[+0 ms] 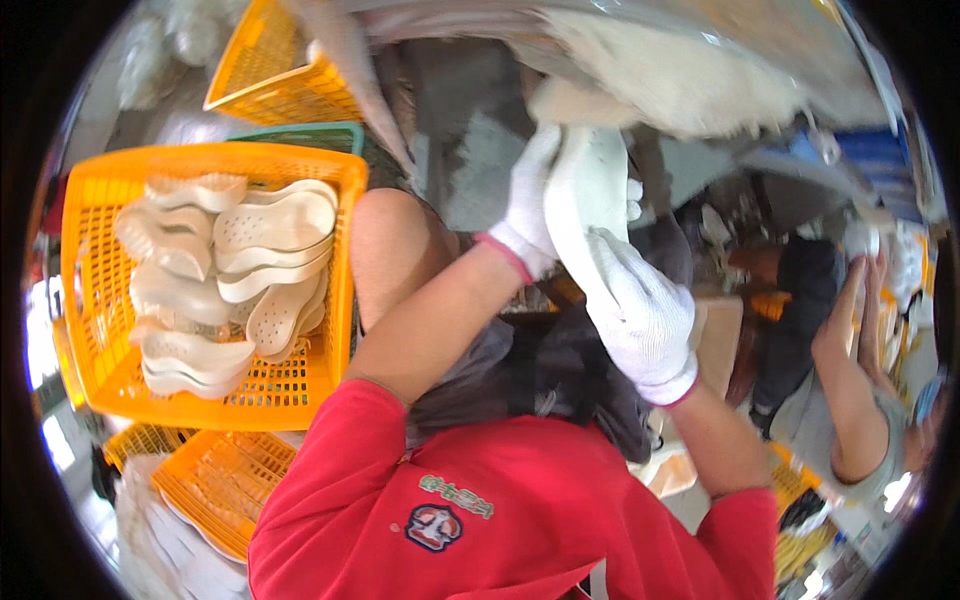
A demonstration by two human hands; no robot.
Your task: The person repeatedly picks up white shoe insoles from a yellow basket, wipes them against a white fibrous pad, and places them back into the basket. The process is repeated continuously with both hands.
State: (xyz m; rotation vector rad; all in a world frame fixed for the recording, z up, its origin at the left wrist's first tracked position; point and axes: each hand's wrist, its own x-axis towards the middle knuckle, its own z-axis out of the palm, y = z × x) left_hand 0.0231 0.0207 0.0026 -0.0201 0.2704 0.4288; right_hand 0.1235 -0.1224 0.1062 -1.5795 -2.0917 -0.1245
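A white shoe sole (592,190) stands lengthwise between my gloved hands in front of me. My left hand (532,205) closes on its left side near the far end. My right hand (645,310) grips the near end, its thumb side lying along the sole's surface. White fingertips show at the sole's right edge. The sole's far end meets or overlaps a pale, fuzzy, rounded thing (650,75) in the picture; whether they touch I cannot tell. To my left, an orange basket (90,340) holds several cream soles (275,222) with small holes, stacked loosely.
Behind the basket are a green crate rim (310,132) and another orange basket (285,95). More orange crates (225,480) are stacked at lower left. A grey-covered structure (470,25) spans the far side. At right, another person (845,400) sits with arms raised.
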